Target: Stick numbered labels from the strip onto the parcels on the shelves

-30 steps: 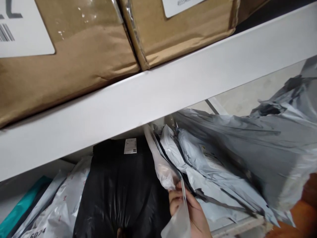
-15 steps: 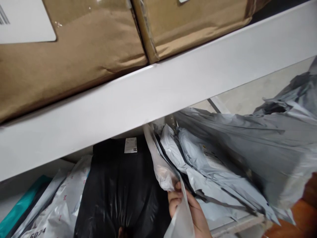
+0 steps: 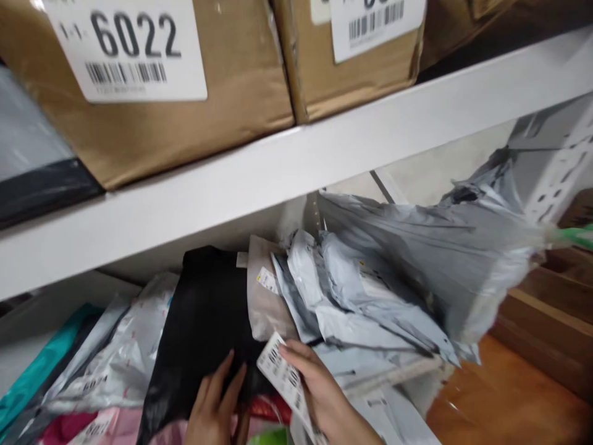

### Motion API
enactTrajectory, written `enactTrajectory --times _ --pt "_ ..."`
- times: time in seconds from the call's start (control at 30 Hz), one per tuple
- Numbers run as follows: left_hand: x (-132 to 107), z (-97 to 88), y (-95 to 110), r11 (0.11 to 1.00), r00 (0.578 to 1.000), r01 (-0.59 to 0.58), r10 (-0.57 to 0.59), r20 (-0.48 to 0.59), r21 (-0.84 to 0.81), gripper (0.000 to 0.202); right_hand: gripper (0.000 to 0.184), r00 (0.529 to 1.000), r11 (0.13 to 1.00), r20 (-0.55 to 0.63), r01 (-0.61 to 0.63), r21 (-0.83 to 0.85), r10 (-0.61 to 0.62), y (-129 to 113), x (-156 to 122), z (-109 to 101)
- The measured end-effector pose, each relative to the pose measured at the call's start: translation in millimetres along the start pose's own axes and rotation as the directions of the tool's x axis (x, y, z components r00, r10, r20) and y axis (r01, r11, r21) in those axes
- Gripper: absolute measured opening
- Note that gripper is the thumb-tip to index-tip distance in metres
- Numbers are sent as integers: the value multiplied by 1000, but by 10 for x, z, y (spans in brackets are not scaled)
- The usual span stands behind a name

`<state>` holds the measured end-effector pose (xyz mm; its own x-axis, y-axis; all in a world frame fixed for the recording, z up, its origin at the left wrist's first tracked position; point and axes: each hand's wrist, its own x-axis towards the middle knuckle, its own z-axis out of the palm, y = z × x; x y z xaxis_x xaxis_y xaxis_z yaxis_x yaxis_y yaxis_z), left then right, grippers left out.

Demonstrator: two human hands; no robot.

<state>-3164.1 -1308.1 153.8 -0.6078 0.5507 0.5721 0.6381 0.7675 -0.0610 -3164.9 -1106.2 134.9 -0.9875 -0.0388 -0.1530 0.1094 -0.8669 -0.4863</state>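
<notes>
Lower shelf bay, seen from just behind the person.

Right hand (image 3: pixel 324 398): closed around a labelled packet (image 3: pixel 283 372) – thumb on top of the white barcode label, the other fingers underneath. The packet is held at the front of the lower shelf, tilted, with its upper end against the black bag (image 3: pixel 208 321).

Left hand (image 3: pixel 215 402): not gripping. The fingers are stretched out and lie flat against the lower part of the black bag, just beside the packet.

Around them:
- the black bag stands on end, leaning back under the white shelf beam (image 3: pixel 278 173);
- a beige packet (image 3: pixel 264 296) sits right of it, touching;
- next comes a stack of grey mailers (image 3: pixel 361 296) slanting right, with a large grey bag (image 3: pixel 430 247) lying over them;
- white mailers (image 3: pixel 111 364) and a teal bag (image 3: pixel 41 364) lie to the left of the black bag – crowded together;
- something red (image 3: pixel 269 408) shows between the two hands, too little of it to identify.

Upper shelf: a cardboard box (image 3: pixel 231 105) labelled 6022, and a second box (image 3: pixel 315 74) hard against it.
</notes>
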Motion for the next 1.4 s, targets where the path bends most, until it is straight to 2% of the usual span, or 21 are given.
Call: enactTrajectory --times 0.07,0.17,0.23,0.3,0.37,0.43,0.57,0.63,0.7,0.77,0.8,0.9,0.93,1.0,1.07,1.13,1.17,1.23,1.3,1.37,1.4 --pt "118 -117 126 908 977 207 -208 38 -364 45 30 999 999 -27 38 -27 -39 100 -20 126" --pt "249 -129 284 435 823 473 -528 208 -766 42 34 992 991 -22 121 -59 -122 247 -44 277" --pt "283 -83 334 168 718 497 -631 294 -851 43 34 987 986 -7 160 -54 -161 330 -77 347" --pt "277 -53 337 72 660 482 -686 307 -873 42 33 982 980 6 190 -59 -190 387 -113 387" --pt "246 -63 310 73 642 476 -710 289 -877 40 31 977 972 29 215 -97 -213 410 -132 400" --pt "211 -102 278 118 663 476 -699 268 -872 38 28 966 953 78 256 -160 -246 399 -125 398" --pt "156 -174 244 373 722 488 -681 124 -789 37 28 921 871 244 373 -321 -305 355 -67 420" --pt "118 -179 242 452 686 491 -727 11 -744 40 30 900 823 312 414 -388 -305 366 -52 461" --pt "59 -171 239 360 629 477 -777 25 -802 37 29 886 791 342 442 -423 -312 408 -59 518" --pt "-16 -166 226 217 601 452 -791 115 -865 38 24 855 728 357 511 -457 -376 466 -80 587" --pt "-54 -170 213 195 593 447 -796 125 -873 39 21 823 672 374 566 -478 -427 497 -90 626" --pt "-143 -213 133 332 521 470 -853 -47 -818 40 13 693 466 477 718 -517 -540 585 -91 769" --pt "-163 -236 92 369 490 482 -866 -105 -795 43 12 665 424 509 744 -516 -547 615 -73 822" --pt "-204 -286 -5 345 455 514 -886 -92 -785 42 12 642 404 532 764 -503 -551 678 0 922" --pt "-272 -334 -106 275 477 569 -878 39 -775 41 14 653 427 500 754 -498 -570 743 128 999" --pt "-382 -374 -193 277 541 667 -819 193 -692 48 16 685 460 408 717 -524 -603 791 297 1049" --pt "-449 -391 -228 328 577 692 -787 219 -643 48 15 708 471 371 688 -552 -601 802 386 1070" --pt "-575 -422 -279 484 680 649 -715 162 -588 43 13 764 450 356 618 -644 -539 787 537 1119" --pt "-650 -450 -302 636 795 505 -606 27 -583 34 13 813 318 393 543 -777 -429 706 610 1172" --pt "-643 -471 -289 735 874 364 -482 -63 -573 28 43 845 110 378 446 -888 -378 550 579 1192" --pt "-606 -475 -266 755 890 331 -450 -80 -565 27 61 843 24 368 410 -912 -392 446 526 1171"
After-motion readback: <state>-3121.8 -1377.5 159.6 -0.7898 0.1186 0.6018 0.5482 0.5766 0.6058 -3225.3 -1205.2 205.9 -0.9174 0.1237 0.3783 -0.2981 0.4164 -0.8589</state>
